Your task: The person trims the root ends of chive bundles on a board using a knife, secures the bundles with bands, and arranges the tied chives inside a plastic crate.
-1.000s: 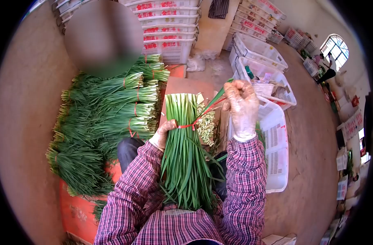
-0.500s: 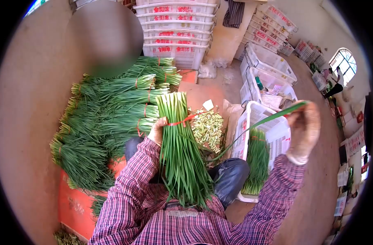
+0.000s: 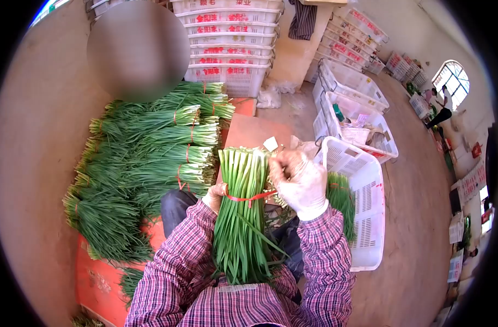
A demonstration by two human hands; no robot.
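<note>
A thick bundle of garlic chives [image 3: 241, 218] stands pale stem ends up in front of my lap. My left hand [image 3: 215, 195] is closed around its left side, at the level of a red tie [image 3: 243, 198]. My right hand [image 3: 296, 179] is at the bundle's upper right, by the stem ends, its fingers curled in; whatever they pinch is hidden. One end of the red tie sticks out below that hand. Cut stem pieces, mostly covered by my right hand, lie behind the bundle, near a small white block [image 3: 270, 144].
Tied chive bundles [image 3: 167, 136] are heaped at left on orange-red boards [image 3: 104, 280]. At right, a white crate [image 3: 369, 218] holds another bundle [image 3: 341, 201]. More crates [image 3: 355, 87] stand behind it, with a tall crate stack [image 3: 227, 76] at the back. People [image 3: 441, 109] appear far right.
My right hand has come in from the far right to the bundle's top. The long green leaf it held out is no longer seen there. My left hand keeps its hold.
</note>
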